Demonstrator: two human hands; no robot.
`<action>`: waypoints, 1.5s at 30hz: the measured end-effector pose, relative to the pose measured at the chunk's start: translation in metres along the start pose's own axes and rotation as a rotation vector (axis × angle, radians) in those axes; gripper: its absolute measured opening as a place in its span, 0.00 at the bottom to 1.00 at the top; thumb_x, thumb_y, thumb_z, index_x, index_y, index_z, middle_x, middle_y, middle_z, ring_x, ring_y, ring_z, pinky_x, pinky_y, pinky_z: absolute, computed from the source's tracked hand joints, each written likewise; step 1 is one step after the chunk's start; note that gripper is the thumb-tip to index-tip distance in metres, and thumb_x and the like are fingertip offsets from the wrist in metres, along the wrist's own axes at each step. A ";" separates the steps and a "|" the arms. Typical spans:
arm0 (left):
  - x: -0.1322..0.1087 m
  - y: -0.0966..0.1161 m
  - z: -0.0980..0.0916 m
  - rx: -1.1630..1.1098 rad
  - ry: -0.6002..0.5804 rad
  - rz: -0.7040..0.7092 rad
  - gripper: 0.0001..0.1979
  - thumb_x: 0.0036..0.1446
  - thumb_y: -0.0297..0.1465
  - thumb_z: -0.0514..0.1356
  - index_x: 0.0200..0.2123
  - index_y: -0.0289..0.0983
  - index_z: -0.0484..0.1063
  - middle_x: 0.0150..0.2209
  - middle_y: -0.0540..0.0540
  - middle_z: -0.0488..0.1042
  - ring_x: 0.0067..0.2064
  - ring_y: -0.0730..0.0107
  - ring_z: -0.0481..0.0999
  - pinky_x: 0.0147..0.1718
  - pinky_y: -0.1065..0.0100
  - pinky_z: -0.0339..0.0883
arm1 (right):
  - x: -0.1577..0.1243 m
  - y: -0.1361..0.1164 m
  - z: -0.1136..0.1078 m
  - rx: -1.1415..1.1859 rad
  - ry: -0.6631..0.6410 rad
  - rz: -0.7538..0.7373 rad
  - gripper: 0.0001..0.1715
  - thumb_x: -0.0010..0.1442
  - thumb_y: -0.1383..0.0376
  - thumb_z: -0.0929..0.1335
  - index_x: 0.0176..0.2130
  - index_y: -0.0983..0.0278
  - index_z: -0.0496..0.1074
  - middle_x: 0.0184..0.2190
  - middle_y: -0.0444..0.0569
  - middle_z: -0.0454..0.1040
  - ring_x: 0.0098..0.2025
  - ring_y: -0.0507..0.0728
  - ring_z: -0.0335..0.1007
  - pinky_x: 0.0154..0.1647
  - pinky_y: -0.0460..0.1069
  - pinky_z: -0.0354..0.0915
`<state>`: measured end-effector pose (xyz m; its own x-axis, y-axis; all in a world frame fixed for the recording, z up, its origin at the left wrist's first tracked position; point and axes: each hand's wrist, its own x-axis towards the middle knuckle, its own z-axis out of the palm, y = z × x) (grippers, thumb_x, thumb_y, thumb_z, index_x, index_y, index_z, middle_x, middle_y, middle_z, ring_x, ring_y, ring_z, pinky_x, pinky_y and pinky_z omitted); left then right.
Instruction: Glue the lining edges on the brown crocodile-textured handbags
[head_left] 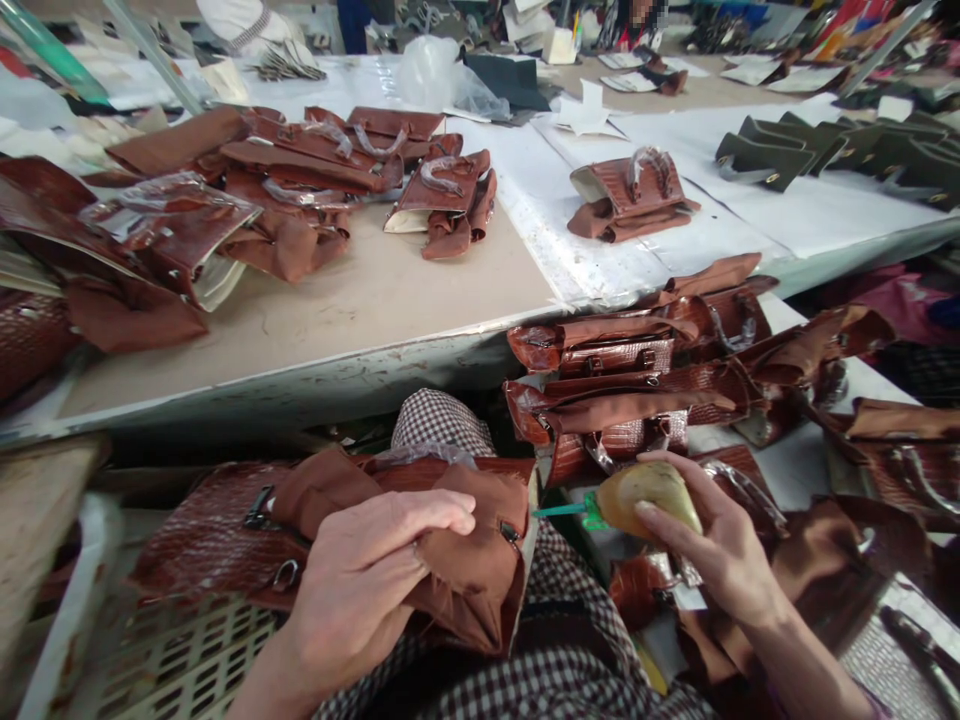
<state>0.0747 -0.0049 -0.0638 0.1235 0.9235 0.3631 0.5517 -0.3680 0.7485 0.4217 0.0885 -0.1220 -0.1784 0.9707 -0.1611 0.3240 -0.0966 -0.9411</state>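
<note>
Across my lap lies a brown crocodile-pattern handbag (pixel 217 520), its brown cloth lining (pixel 480 560) turned outward. My left hand (pixel 367 570) presses on this lining, thumb and fingers closed over a fold of it. In my right hand (pixel 720 540) is a yellowish squeeze bottle (pixel 649 495), gripped between thumb and fingers. Its green cap carries a thin teal nozzle (pixel 562 510), pointing left. The nozzle's tip is at or very close to the bag's pale open edge (pixel 531 540); I cannot tell whether they touch.
More brown handbags (pixel 300 170) are heaped on the worktable (pixel 420 290), and another pile (pixel 630 380) rises at my right. One bag (pixel 634 195) stands apart on white paper. Dark green pieces (pixel 832 150) line the far right. A white plastic crate (pixel 187 650) sits at lower left.
</note>
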 end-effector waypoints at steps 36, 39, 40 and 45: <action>0.008 0.007 -0.002 0.078 -0.010 0.049 0.14 0.61 0.19 0.56 0.44 0.38 0.78 0.42 0.47 0.86 0.44 0.69 0.86 0.46 0.75 0.77 | -0.037 -0.028 0.023 0.456 -0.054 0.336 0.32 0.52 0.51 0.80 0.52 0.62 0.75 0.30 0.47 0.74 0.21 0.52 0.60 0.14 0.44 0.55; 0.007 0.007 -0.002 0.024 -0.007 0.010 0.15 0.60 0.19 0.57 0.44 0.39 0.79 0.43 0.49 0.86 0.46 0.71 0.85 0.48 0.78 0.76 | -0.036 -0.025 0.021 0.431 -0.052 0.335 0.32 0.54 0.51 0.79 0.53 0.61 0.74 0.32 0.48 0.75 0.22 0.53 0.63 0.15 0.45 0.56; 0.008 0.008 -0.002 0.009 -0.007 0.003 0.16 0.60 0.18 0.57 0.43 0.39 0.79 0.43 0.49 0.86 0.46 0.71 0.85 0.49 0.79 0.75 | -0.034 -0.024 0.020 0.393 -0.044 0.325 0.32 0.55 0.51 0.79 0.53 0.61 0.74 0.33 0.48 0.76 0.24 0.54 0.65 0.16 0.45 0.57; 0.015 0.013 -0.001 -0.141 0.079 -0.138 0.17 0.58 0.18 0.57 0.40 0.42 0.82 0.40 0.53 0.87 0.43 0.74 0.86 0.47 0.83 0.74 | -0.026 -0.015 0.016 0.231 0.041 0.271 0.31 0.53 0.51 0.80 0.51 0.61 0.76 0.37 0.49 0.78 0.31 0.58 0.69 0.21 0.46 0.62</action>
<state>0.0831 0.0044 -0.0483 -0.0135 0.9570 0.2898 0.4369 -0.2551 0.8626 0.4062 0.0613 -0.1085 -0.0757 0.9104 -0.4067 0.1348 -0.3948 -0.9088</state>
